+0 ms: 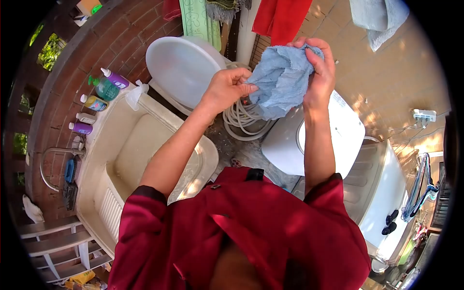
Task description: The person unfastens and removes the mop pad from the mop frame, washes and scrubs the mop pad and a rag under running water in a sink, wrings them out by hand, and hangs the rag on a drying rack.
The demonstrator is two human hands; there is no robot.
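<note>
A crumpled light blue cloth [282,79] is held up between my two hands, in front of me. My left hand [228,89] pinches its left edge between thumb and fingers. Higher up, my right hand [321,72] is closed on the cloth's upper right part, with the fingers curled over its top. The cloth hangs in folds above a white appliance [285,145] and a coiled pale hose [241,118].
A beige sink [145,128] with a ribbed washboard lies at left, several bottles [106,89] along its edge. Behind it stands a large white basin [181,67]. Red cloth [280,19] and green cloth [200,24] hang at the top. At right is another white appliance [386,193].
</note>
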